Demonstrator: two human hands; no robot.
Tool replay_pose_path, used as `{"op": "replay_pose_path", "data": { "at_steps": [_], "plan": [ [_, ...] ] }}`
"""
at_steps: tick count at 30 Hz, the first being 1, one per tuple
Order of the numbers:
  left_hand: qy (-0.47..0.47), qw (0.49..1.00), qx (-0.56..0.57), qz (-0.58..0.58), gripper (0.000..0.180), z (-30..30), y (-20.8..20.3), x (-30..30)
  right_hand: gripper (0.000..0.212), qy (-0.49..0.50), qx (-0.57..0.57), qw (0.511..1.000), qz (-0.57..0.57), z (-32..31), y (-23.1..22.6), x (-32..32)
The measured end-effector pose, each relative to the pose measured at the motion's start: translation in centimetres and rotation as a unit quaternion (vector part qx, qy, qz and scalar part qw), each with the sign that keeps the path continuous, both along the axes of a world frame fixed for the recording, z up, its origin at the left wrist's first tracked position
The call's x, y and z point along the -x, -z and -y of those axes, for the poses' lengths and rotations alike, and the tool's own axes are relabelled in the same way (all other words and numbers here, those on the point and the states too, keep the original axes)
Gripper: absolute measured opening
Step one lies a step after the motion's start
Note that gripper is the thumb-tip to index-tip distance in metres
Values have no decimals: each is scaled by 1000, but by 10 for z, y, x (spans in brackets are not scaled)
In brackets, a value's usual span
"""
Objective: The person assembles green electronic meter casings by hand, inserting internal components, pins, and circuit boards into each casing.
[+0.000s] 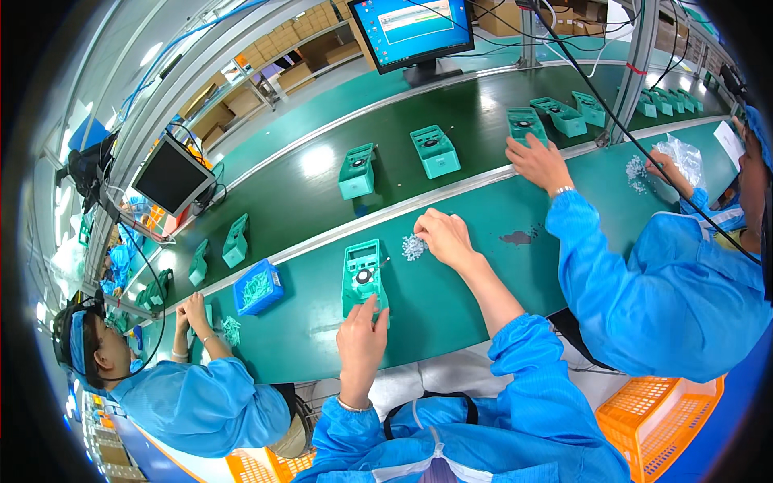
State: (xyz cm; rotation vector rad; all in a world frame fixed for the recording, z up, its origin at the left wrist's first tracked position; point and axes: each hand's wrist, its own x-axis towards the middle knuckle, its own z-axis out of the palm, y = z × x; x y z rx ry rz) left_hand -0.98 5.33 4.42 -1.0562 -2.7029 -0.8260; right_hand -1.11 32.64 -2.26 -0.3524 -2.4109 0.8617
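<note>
On the green bench in front of me lies a green plastic housing (351, 264) with a round black part with a pale centre (365, 276) set in it. My left hand (362, 342) grips its near end, fingers bent over the edge. Farther right, my right hand (444, 235) is at a small pile of clear whitish pieces (414, 248). Its fingertips are pinched together beside the pile; whatever is between them is too small to make out.
A blue bin of light green parts (259, 287) stands to the left. Beyond the metal rail, a dark green conveyor (306, 173) carries several similar housings (435, 151). Co-workers in blue sit on both sides; the right one's hand (541, 163) touches a housing. A monitor (412, 34) stands behind.
</note>
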Motion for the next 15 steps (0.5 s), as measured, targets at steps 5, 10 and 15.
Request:
{"op": "replay_pose_path", "data": {
  "at_steps": [5,10,15],
  "plan": [
    [50,998,-45,-15,28,0,-3,-4,7,11,-15,1000,10,1,1,2],
    [33,993,-112,-14,24,7,-19,31,7,-4,56,998,25,-1,-18,-3],
    [62,985,-161,16,28,-4,-13,119,12,73,-232,967,77,-1,-19,-24]
  ]
}}
